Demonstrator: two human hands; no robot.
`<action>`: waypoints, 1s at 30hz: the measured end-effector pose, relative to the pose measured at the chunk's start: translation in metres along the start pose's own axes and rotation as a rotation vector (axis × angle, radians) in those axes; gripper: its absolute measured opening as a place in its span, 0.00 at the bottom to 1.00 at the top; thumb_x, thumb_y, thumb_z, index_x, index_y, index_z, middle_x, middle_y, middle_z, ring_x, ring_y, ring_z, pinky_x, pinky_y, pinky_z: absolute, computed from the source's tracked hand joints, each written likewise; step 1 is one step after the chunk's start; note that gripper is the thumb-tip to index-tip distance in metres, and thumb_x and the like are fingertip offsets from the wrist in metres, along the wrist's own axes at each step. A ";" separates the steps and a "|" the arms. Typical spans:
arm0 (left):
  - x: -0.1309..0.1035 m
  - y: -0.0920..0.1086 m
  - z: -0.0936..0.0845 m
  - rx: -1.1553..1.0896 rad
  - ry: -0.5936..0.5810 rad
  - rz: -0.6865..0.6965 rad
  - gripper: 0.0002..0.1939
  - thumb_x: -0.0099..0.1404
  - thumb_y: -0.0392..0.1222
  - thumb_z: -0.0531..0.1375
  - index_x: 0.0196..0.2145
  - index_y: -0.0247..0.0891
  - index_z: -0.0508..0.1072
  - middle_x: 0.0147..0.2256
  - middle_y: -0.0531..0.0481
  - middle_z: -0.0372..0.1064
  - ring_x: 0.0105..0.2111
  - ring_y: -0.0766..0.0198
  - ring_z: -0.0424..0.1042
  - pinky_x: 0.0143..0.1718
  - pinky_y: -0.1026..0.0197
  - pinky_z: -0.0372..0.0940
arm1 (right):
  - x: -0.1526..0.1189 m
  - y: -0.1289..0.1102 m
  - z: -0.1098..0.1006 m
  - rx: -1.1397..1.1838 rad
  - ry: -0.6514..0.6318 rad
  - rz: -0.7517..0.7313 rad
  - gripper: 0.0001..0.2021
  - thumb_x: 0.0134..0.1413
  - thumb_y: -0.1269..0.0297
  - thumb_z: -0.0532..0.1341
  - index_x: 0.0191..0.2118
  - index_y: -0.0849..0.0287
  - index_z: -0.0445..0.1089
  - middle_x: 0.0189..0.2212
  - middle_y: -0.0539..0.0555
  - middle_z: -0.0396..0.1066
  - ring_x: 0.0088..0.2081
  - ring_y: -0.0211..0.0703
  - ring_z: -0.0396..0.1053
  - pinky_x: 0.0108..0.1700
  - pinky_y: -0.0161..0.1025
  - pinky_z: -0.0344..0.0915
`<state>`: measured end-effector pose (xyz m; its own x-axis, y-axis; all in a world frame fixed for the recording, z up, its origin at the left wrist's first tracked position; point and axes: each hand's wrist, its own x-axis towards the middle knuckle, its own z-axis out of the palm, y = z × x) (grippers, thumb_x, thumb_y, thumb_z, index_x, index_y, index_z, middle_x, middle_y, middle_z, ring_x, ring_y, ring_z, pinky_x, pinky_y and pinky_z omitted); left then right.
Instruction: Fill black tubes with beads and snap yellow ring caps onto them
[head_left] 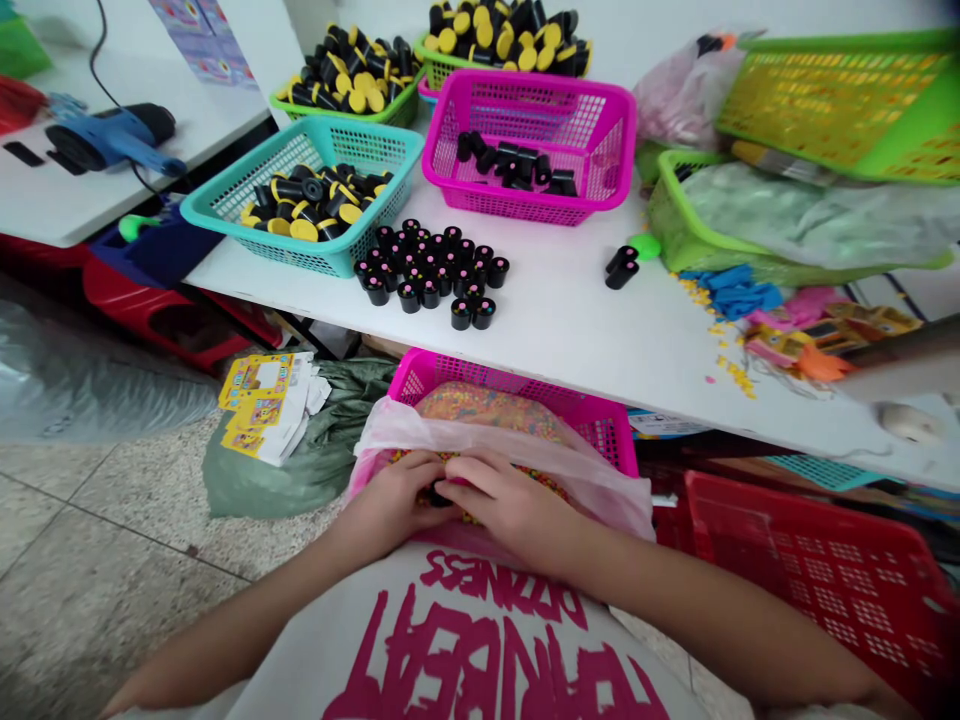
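Both hands are together over a pink basket (517, 378) lined with a plastic bag (600, 484) of small multicoloured beads (487, 408). Between them shows a small black cylinder (438, 494), partly hidden by fingers. My left hand (395, 498) has its fingers closed around the cylinder's left side. My right hand (510, 500) comes from the right, its fingers bent over the cylinder. On the white table ahead stand several black cylinders (431, 270) with pink dots on top. Two more black cylinders (622, 268) lie farther right.
Behind are a turquoise basket (217, 205) and a magenta basket (525, 205) of black pieces. Green baskets (679, 225) stand at the right. A blue heat gun (120, 135) lies on the left table. A red crate (795, 500) is low right, a green sack (262, 490) low left.
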<state>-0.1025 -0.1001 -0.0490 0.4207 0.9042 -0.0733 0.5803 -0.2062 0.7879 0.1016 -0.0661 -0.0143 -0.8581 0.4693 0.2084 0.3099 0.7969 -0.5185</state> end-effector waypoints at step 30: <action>0.177 0.039 -0.092 0.400 0.602 0.371 0.20 0.63 0.42 0.66 0.52 0.37 0.71 0.53 0.42 0.66 0.30 0.68 0.69 0.45 0.56 0.70 | -0.014 0.046 0.064 -0.212 -0.407 0.347 0.12 0.58 0.77 0.55 0.44 0.67 0.72 0.43 0.63 0.72 0.45 0.52 0.73 0.42 0.41 0.73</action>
<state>-0.0695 0.0866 0.0248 0.2535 0.7730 0.5815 0.7300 -0.5473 0.4093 0.1019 -0.0605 -0.0945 -0.7670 0.5663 -0.3016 0.6407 0.7009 -0.3134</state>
